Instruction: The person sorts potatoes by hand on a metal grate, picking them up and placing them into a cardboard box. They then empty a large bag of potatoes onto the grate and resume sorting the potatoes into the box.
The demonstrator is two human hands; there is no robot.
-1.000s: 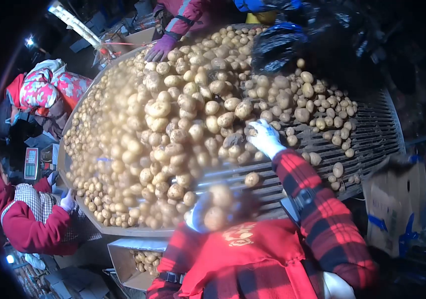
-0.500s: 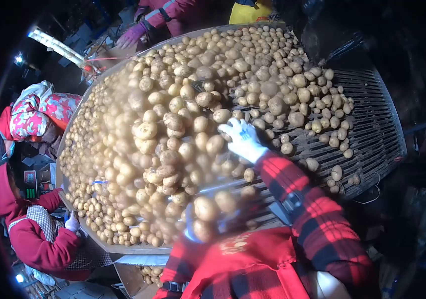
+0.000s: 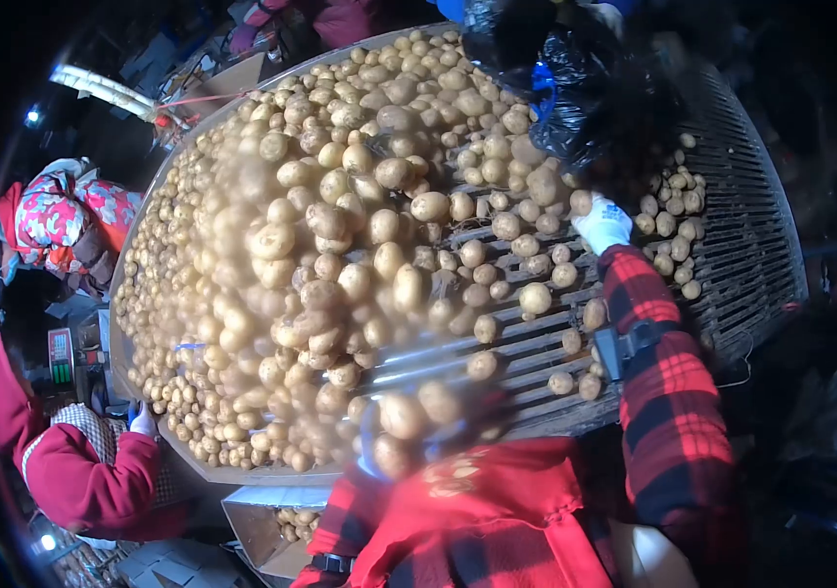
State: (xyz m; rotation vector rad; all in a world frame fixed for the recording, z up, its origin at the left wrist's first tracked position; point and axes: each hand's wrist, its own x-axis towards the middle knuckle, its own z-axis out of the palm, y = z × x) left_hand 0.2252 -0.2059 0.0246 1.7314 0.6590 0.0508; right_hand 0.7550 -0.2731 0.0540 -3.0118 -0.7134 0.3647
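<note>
A large heap of potatoes (image 3: 330, 235) covers the left and middle of a slatted table (image 3: 751, 206). My right hand (image 3: 602, 223), in a white glove, reaches out over the slats at the heap's right part. Its fingers are closed round a potato (image 3: 581, 202). Close to my body, at the table's near edge, my left hand (image 3: 367, 453) is mostly hidden behind a blurred cluster of potatoes (image 3: 404, 416). Only a bluish-white rim of its glove shows, and its fingers cannot be made out.
A person in a dark red hood (image 3: 95, 480) stands at the left edge. Another in black and blue (image 3: 575, 98) leans over the far right side. A cardboard box (image 3: 266, 539) holding potatoes stands below the near edge. A printed bundle (image 3: 71, 216) lies at the left.
My right hand has moved right, from the middle of the heap to its right part, and now has a potato. The co-worker in black leans back over the table. My left hand stays low.
</note>
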